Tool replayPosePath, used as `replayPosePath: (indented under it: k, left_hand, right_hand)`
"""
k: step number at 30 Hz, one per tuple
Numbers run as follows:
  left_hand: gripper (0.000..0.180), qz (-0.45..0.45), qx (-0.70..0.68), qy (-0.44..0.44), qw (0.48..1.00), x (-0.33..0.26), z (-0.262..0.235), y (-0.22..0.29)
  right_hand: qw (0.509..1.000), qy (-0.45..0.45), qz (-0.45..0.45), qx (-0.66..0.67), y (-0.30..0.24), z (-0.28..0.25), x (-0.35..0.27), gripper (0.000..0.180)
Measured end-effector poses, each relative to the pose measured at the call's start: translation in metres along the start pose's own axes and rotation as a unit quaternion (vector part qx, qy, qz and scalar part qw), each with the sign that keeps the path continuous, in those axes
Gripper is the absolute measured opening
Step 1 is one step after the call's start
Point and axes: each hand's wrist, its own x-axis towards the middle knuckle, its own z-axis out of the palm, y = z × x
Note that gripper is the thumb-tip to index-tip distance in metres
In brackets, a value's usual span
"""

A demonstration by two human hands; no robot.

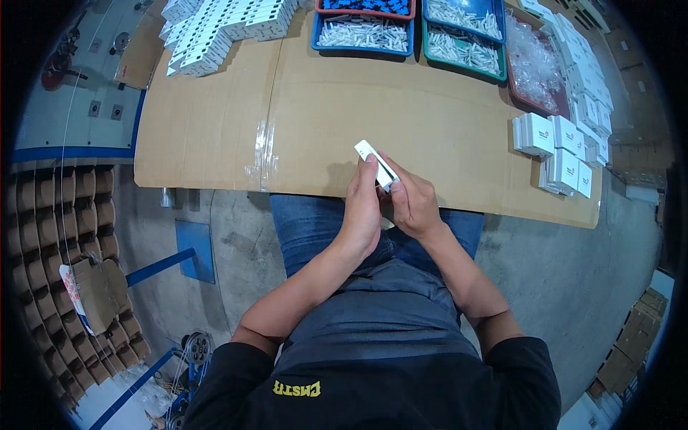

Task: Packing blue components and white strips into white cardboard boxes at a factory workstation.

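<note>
Between my two hands, just over the near edge of the cardboard-covered table (208,129), is a small white box (365,149), tilted, with a dark gap along its side. My left hand (363,204) grips it from the left, thumb lying on its face. From the right, my right hand (416,201) is closed on its lower end, with the thumb near the dark gap. The fingers behind the box are mostly hidden, and what lies inside it cannot be made out.
Stacked white boxes (208,39) stand at the far left, and more small white boxes (537,134) at the right. Trays at the back hold white slim parts (362,34), blue pieces (365,6) and clear plastic bags (534,64). A cardboard divider rack (64,244) is at the left.
</note>
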Motion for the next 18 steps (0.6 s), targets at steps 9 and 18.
replayPosePath:
  k: [9,18]
  left_hand:
    - [0.048,-0.096,-0.066,-0.05,0.992,0.005,-0.003,0.034]
    - [0.073,0.122,0.08,-0.047,0.988,0.003,-0.002,0.023]
  right_hand:
    - [0.964,0.066,0.077,0.247,0.001,-0.008,0.014,0.042]
    - [0.94,0.035,0.245,0.234,0.011,-0.023,0.012,0.033]
